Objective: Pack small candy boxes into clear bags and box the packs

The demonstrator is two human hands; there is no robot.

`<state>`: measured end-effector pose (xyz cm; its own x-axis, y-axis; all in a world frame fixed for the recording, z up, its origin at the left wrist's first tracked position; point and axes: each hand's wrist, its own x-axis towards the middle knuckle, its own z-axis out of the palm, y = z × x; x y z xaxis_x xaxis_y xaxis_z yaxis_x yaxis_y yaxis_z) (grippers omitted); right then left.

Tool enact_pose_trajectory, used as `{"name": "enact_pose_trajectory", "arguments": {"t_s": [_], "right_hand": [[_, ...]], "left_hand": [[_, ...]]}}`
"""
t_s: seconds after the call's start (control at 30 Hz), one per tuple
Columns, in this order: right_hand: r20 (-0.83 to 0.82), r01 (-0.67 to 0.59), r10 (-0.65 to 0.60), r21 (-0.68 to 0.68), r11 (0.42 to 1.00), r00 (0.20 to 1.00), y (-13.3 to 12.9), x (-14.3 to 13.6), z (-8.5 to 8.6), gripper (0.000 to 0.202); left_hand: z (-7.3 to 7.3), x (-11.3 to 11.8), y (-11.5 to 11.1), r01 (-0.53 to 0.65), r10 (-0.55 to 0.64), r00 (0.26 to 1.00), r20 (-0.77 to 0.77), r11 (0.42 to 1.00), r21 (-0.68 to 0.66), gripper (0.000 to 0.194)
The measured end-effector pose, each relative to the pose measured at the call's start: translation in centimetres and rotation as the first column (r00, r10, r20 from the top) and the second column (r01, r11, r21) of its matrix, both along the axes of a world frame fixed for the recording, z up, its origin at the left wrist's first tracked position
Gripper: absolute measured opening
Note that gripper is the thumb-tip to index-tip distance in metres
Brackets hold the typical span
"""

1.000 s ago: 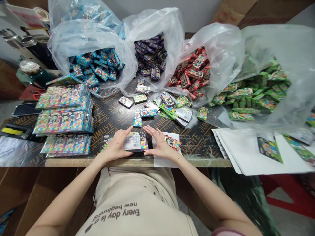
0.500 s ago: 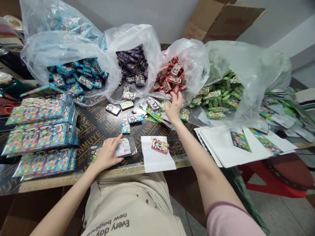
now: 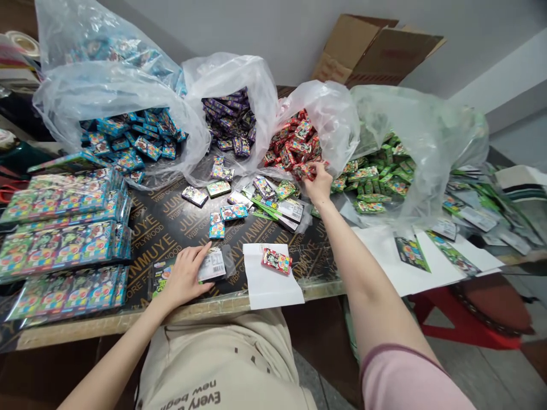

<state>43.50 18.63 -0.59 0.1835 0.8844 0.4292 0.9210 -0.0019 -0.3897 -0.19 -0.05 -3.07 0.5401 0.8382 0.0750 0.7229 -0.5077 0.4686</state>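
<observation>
My left hand [image 3: 187, 274] lies with its fingers spread on a dark, clear-wrapped packet [image 3: 213, 265] that carries a white barcode label, near the table's front edge. At the mouth of the clear bag of red boxes, my right hand [image 3: 318, 181] pinches a small red box [image 3: 303, 170]; its fingertips are partly hidden. Another red box [image 3: 277, 259] rests on a white paper sheet [image 3: 273, 292] between my arms. Just beyond my left fingertips are two blue boxes [image 3: 217, 226], touching each other. Black-and-white, green and purple boxes lie loose farther back, beside a labelled packet [image 3: 292, 210].
Clear bags hold blue boxes [image 3: 147, 147], purple boxes [image 3: 228, 117] and green boxes [image 3: 384, 168]. Stacked wrapped packs [image 3: 55, 245] stand at left. White sheets [image 3: 376, 245] and flat packets [image 3: 474, 213] lie at right. Behind is a cardboard box [image 3: 367, 51]; a red stool [image 3: 482, 307] stands below.
My right hand has moved right from the loose boxes to the red ones and closed on one. My left hand stays on the packet. The view has shifted slightly.
</observation>
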Motion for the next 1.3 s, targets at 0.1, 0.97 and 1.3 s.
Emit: {"name": "enact_pose_trajectory", "arguments": {"t_s": [0.1, 0.97, 1.3], "right_hand": [[-0.165, -0.021, 0.043, 0.135, 0.991, 0.985, -3.2, -2.4, 0.7, 0.036], [-0.455, -0.716, 0.663, 0.077, 0.694, 0.595, -16.9, -19.6, 3.9, 0.089], [-0.294, -0.711, 0.704, 0.103, 0.696, 0.647, -17.3, -20.0, 3.2, 0.078]], "left_hand": [[-0.1, 0.0, 0.0, 0.0, 0.0, 1.0, 0.007, 1.0, -0.001, 0.091], [6.9, 4.0, 0.3, 0.07, 0.768, 0.386, 0.512, 0.528, -0.846, 0.033], [6.2, 3.0, 0.0, 0.015, 0.59, 0.616, 0.522, 0.654, -0.756, 0.048]]}}
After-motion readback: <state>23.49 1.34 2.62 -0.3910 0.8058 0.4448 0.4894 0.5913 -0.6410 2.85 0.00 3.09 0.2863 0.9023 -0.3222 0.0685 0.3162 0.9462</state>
